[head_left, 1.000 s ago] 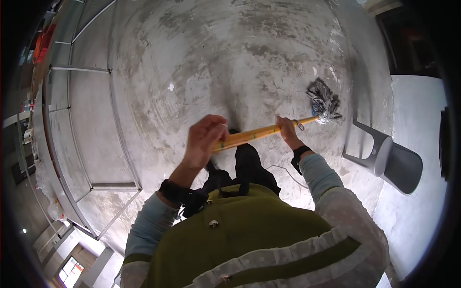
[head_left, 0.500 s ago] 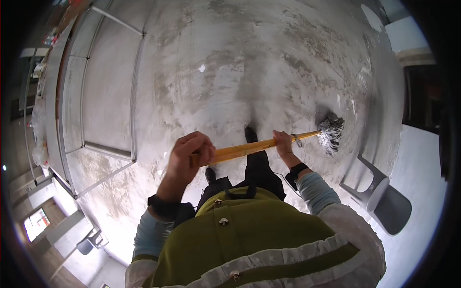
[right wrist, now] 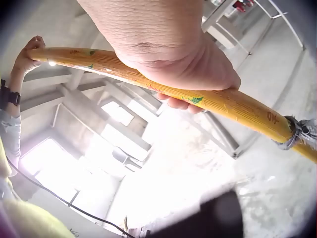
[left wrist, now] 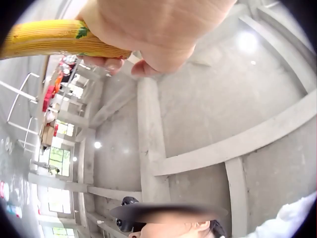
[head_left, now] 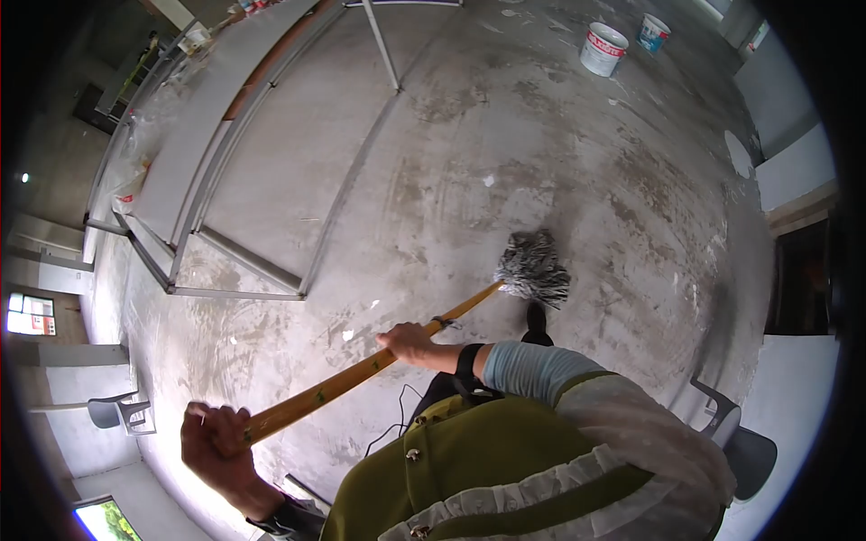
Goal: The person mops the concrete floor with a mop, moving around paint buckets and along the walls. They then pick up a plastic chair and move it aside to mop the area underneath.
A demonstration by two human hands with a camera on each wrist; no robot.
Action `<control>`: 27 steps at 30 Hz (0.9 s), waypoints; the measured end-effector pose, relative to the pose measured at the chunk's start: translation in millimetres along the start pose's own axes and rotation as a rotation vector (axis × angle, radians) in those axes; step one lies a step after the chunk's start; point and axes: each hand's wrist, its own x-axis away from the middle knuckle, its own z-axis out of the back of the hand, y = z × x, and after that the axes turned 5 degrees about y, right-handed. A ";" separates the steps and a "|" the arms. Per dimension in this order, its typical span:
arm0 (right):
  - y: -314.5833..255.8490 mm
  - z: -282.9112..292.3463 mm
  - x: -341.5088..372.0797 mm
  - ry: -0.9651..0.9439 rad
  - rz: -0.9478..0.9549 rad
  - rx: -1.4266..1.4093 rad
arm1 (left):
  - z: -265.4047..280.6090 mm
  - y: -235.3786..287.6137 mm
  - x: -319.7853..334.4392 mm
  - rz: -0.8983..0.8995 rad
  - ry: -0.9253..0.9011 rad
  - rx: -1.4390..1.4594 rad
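Mop head is resting on the floor, just ahead of a dark shoe. Likely fault: it could be snagging that shoe if a stroke is running too close. 2 sets of fingers are clamping the yellow handle, no gap showing: left hand is gripping the upper end, right hand is gripping lower, near a grey tie.
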 end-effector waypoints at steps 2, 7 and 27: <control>-44.7 -20.3 -25.9 -0.047 0.068 -0.092 | 24.6 26.9 9.8 -0.193 -0.025 0.030; -92.5 -80.7 -60.7 -0.092 0.440 -0.235 | 60.4 43.6 41.2 -0.553 -0.207 -0.138; 15.5 41.5 207.4 0.032 -0.186 -0.305 | -47.1 -32.3 156.9 -0.567 -0.233 -0.429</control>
